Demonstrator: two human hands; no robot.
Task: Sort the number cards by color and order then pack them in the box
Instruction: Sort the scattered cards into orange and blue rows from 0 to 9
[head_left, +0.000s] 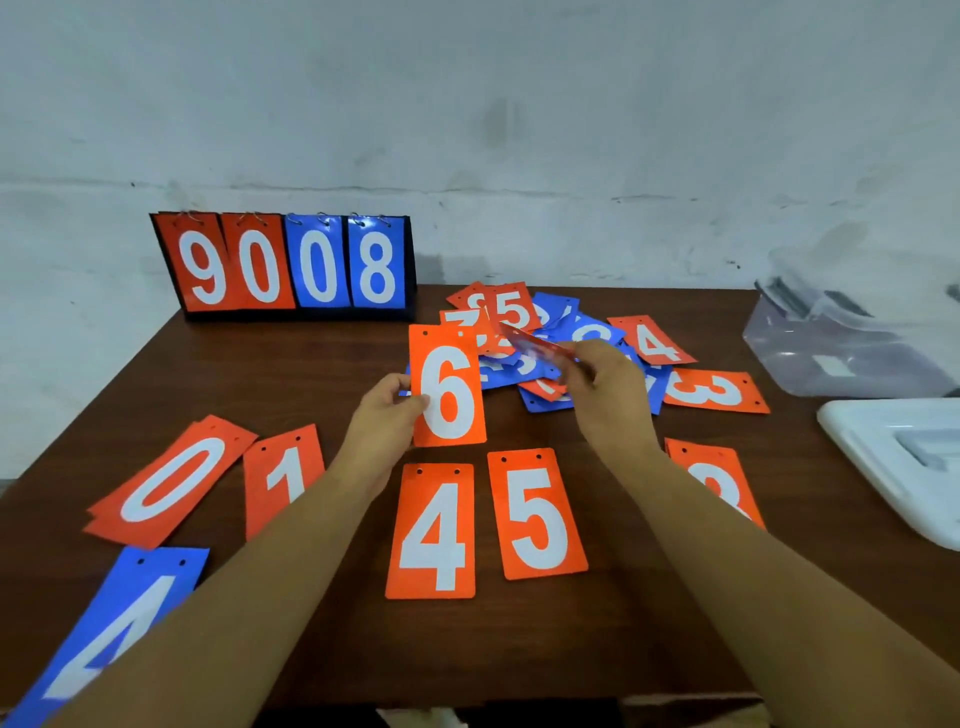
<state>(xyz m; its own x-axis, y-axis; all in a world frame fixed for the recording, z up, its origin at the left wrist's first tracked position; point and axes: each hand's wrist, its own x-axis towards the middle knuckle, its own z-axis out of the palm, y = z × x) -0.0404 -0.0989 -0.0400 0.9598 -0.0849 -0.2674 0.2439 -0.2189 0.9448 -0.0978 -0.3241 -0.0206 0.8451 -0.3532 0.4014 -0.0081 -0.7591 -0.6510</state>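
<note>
At the near left edge of the brown table (322, 364) a blue 4 card (111, 631) lies tilted, top toward the far right. Beyond it an orange 0 card (169, 480) slants the same way, and an orange 1 card (283, 475) lies nearly upright beside it, partly under the left forearm. At the far left a flip scoreboard (291, 262) stands reading 9 0 0 8. The left hand (382, 423) pinches an orange 6 card (448, 387) by its left edge, long axis running near to far, holes at the far end. Just nearer lie an orange 4 card (434, 532) and an orange 5 card (537, 514), both upright. The right hand (608, 387) grips a red card (540, 348) seen edge-on over the mixed pile of cards (545, 338). At the far right sits a clear plastic box (841, 343); its contents cannot be made out. A white lid (904, 462) lies nearer.
</note>
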